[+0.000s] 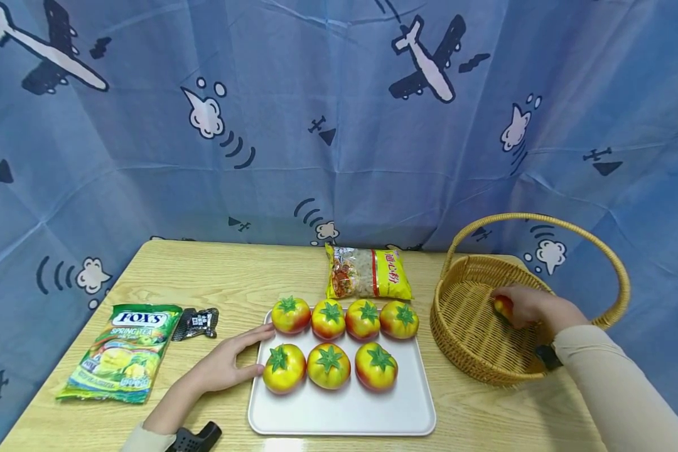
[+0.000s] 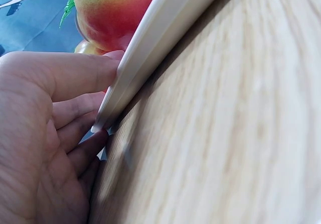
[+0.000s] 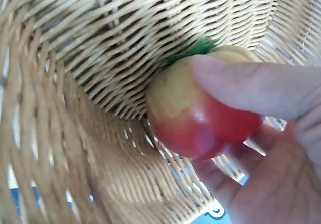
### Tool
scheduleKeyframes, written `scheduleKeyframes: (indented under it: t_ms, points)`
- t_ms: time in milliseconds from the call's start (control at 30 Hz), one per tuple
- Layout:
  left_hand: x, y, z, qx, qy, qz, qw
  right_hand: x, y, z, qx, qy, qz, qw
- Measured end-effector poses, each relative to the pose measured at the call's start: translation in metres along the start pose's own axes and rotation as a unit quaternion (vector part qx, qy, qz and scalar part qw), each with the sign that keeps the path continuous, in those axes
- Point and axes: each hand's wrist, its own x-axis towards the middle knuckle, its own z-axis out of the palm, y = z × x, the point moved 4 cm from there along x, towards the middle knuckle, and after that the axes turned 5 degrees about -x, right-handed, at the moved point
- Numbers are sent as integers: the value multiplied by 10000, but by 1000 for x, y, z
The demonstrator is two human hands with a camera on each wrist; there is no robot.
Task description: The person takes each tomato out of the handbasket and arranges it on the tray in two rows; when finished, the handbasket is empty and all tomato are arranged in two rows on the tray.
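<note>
Inside the wicker basket [image 1: 457, 339] my right hand [image 1: 528, 304] holds a red-and-yellow tomato [image 3: 190, 113]. The right wrist view shows the thumb over its top, close to the green leaves, with the other fingers around its far side, partly hidden. My left hand [image 1: 226, 364] rests at the left edge of a white tray [image 1: 339, 414], its fingers spread and the thumb [image 2: 85, 76] touching the rim. On that tray sit several more tomatoes [image 1: 329, 366] in two rows, leaves up, with three in the front row.
Behind the tray lies a yellow bag of pasta [image 1: 367, 273]. To the left are a green FOX'S candy bag [image 1: 127, 351] and a small black packet [image 1: 196, 323]. The basket's tall handle [image 1: 542, 216] arches over its opening. A blue curtain [image 1: 294, 125] hangs behind the table.
</note>
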Motion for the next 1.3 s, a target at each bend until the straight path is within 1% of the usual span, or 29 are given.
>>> scheduleKeyframes:
  t_ms: [67,233,433,500,567,667,733,833,933,1067,1200,1300]
  points:
    - [0,0,0,-33,-23,-21,10000,-1,3,0,45,38,60,10000]
    - [1,-1,1,7,-38,-52,10000,-2,8,-2,399,57,183,9990]
    - [1,0,0,21,-17,-13,10000,-3,10,-3,565,202,144,9981]
    - [1,1,0,20,-12,-5,10000,-2,9,-3,701,227,69,9973]
    - [1,1,0,22,-14,-17,10000,-1,7,-3,965,276,-49,9949]
    - [1,1,0,-6,-20,-39,10000,2,2,-6,1471,309,-244,9883]
    - [1,1,0,-8,-26,-43,10000,3,-3,-9,1675,401,-414,9842]
    - [1,1,0,-27,-27,-48,10000,2,-11,-15,1719,543,-593,9818]
    - [1,0,0,-35,-26,-70,10000,0,-20,-21,1521,699,-713,9833]
    - [1,-1,0,1,-10,2,10000,-5,-30,-26,1320,858,-791,9844]
    - [1,-1,0,2,-10,47,10000,-9,-39,-30,1525,991,-950,9787]
    - [1,0,0,14,3,63,10000,-11,-45,-32,1774,1050,-1134,9719]
